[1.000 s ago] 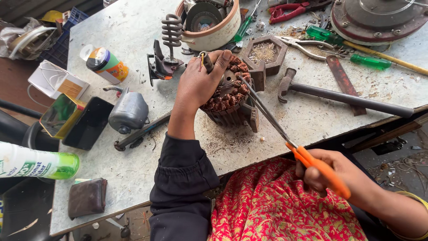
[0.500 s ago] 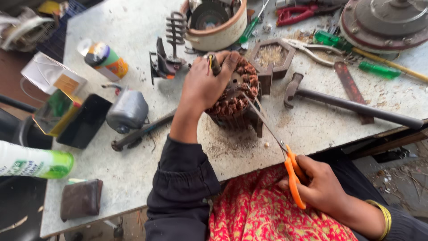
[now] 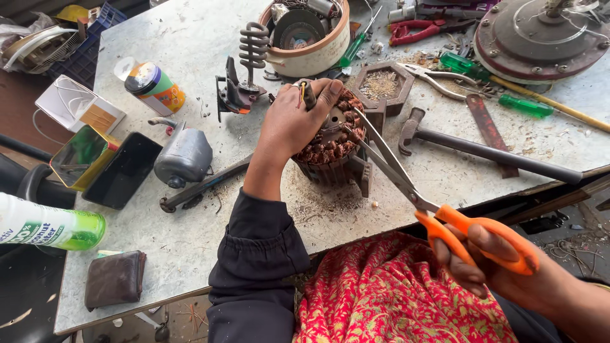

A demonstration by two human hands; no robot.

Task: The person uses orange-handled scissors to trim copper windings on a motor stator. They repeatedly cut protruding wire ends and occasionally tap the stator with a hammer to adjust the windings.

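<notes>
Two hands are being used on one piece of work near the front edge of the table [image 3: 190, 44]. A motor stator [image 3: 330, 149], dark-cored and wound with copper-coloured wire, is being steadied on the tabletop by the left hand [image 3: 292, 121], which is laid over its top with the fingers curled round the rim; a small dark-handled tool [image 3: 307, 94] appears to be pinned under the fingertips. Orange-handled scissors [image 3: 445, 219] are being gripped by the right hand [image 3: 492, 267], fingers clenched through the loops, out past the front edge of the table above a red patterned cloth [image 3: 394, 292]. The long blades are being reached into the stator's right side, and their tips are lying among the windings.

The step in hand is judged to be the cutting of the copper windings out of the core. Loose chaff is being left on the table just in front of the stator. What the next move seems to call for is a firm squeeze of the handles while the core is being pressed down hard, so it is not being twisted by the blades; the left fingers are lying near the blade line and are best kept clear.

A hammer [image 3: 483, 149] is lying just to the right of the stator, and a grey metal can [image 3: 184, 155] to its left.
</notes>
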